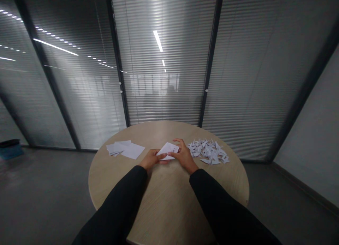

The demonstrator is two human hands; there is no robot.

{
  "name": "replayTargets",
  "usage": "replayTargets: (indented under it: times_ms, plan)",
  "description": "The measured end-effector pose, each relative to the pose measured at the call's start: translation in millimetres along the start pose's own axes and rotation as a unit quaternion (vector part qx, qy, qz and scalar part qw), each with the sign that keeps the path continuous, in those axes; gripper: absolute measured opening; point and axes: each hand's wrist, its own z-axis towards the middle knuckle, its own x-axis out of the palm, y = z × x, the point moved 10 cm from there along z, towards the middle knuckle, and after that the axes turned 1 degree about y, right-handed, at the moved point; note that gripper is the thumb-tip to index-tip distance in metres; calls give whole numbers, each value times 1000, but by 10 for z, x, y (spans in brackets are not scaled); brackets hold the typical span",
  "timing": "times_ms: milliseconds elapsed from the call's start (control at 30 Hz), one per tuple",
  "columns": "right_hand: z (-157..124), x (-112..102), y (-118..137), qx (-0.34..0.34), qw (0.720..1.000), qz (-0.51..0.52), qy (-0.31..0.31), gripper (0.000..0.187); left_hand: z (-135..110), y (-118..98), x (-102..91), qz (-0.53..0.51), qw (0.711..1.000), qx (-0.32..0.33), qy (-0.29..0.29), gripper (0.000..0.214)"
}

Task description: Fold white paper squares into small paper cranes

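Between my two hands is a folded piece of white paper (167, 148), held just above the middle of the round table. My left hand (152, 159) grips its left side, thumb on top and fingers underneath. My right hand (184, 155) pinches its lower right edge with the thumb, while the index finger is raised and bent over the far right corner. To the right lies a heap of small folded paper pieces with pointed tips, like paper cranes (209, 151). Flat white paper sheets (132, 150) lie overlapping to the left.
The round wooden table (164, 202) stands close to a glass partition with blinds (164, 107). A blue bin with a dark rim (11, 150) is on the floor at the far left. A plain wall (315, 132) rises on the right.
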Motion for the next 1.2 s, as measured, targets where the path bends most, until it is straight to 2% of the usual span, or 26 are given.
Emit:
replayTargets:
  times_ms: [300,700,900,967,1067,1200]
  plan:
    - [-24,9,63,8,1000,23,4,61,-14,-26,22,0,1000,4,1,37]
    - [-23,39,21,44,995,95,9,73,0,-25,6,19,1000,16,1,39]
    - [-11,23,-24,49,998,40,32,68,-1,-13,39,35,999,3,13,37]
    - [-4,-8,-40,53,998,22,28,63,2,-18,2,49,999,2,-2,37]
    - [6,-114,-65,62,997,34,-14,59,-2,-77,-129,57,997,18,-56,36]
    - [6,-149,-113,81,993,75,-36,59,-17,-192,-293,18,991,58,-118,39]
